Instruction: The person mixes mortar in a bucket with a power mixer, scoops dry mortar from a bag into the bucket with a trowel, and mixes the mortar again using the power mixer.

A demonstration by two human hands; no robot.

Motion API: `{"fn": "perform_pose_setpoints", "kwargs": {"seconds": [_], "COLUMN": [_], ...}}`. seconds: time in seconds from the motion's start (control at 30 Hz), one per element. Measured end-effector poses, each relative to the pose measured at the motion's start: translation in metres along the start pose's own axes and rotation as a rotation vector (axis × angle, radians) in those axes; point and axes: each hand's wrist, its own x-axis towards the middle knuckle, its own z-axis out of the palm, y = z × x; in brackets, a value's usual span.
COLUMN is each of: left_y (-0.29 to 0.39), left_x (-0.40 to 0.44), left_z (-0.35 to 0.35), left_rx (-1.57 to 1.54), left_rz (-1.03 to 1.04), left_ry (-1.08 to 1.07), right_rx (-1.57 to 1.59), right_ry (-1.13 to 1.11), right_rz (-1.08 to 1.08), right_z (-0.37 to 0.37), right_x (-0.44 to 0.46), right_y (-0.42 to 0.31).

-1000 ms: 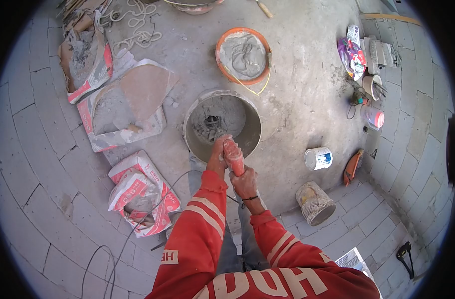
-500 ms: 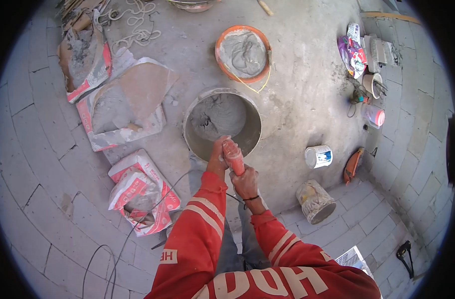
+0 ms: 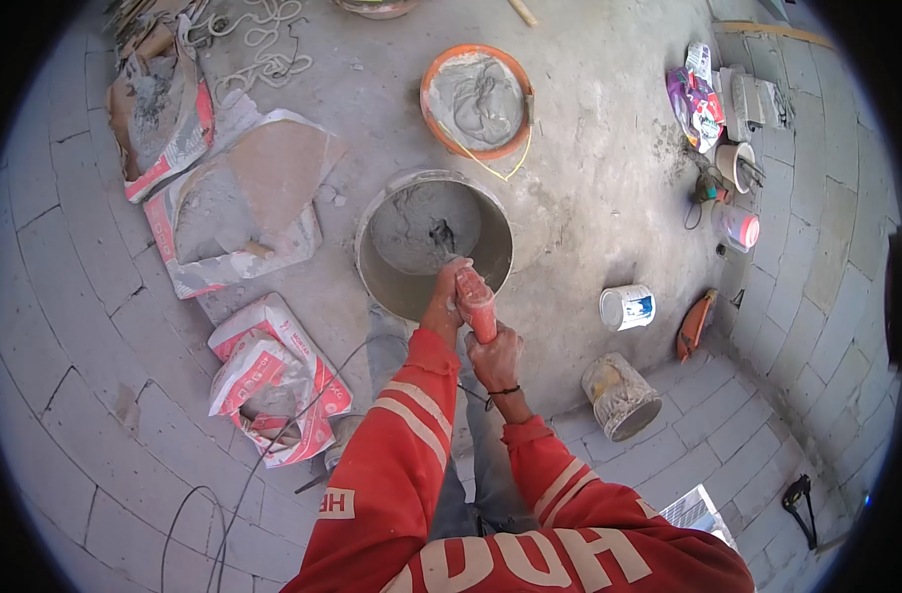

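Observation:
Both hands grip a dusty red power drill (image 3: 475,302) with a cord, held over a large bucket (image 3: 364,259). My left hand (image 3: 444,301) is wrapped round its front end, beside the bucket's near rim. Closer to my body, my right hand (image 3: 496,357) closes round the rear handle. A shaft runs from the drill into the grey wet mortar (image 3: 411,229), where a dark hollow shows around it. Whatever is on the shaft's lower end is hidden in the mortar.
An orange-rimmed bucket (image 3: 426,107) of grey mortar stands beyond. Torn bags (image 3: 273,381) of powder lie left, with a black cord (image 3: 241,494) crossing there. At right are a white tub (image 3: 627,308), a dirty bucket (image 3: 619,395) and an orange tool (image 3: 696,326) near the block wall.
The drill and my hands have shifted slightly right relative to the bucket. The churned spot in the mortar has moved right, and the shaft shows more. The whole view has drifted a little.

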Motion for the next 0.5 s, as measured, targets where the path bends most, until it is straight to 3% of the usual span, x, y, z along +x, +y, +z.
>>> {"fn": "perform_pose_setpoints", "kwargs": {"seconds": [0.2,0.33,0.43,0.5], "left_y": [0.01,0.021,0.007,0.0], "left_x": [-0.017,-0.029,-0.08,-0.083], "left_z": [-0.003,0.017,0.051,0.051], "left_rx": [0.012,0.035,-0.01,0.036], "left_rz": [0.141,0.066,0.387,0.361], "left_ry": [0.107,0.075,-0.029,-0.015], "right_rx": [0.045,0.019,-0.031,0.007], "right_ry": [-0.051,-0.033,-0.032,-0.005], "right_rz": [-0.002,-0.037,0.004,-0.007], "right_z": [0.009,0.011,0.005,0.004], "right_x": [0.0,0.004,0.009,0.011], "right_y": [-0.006,-0.009,-0.013,-0.008]}}
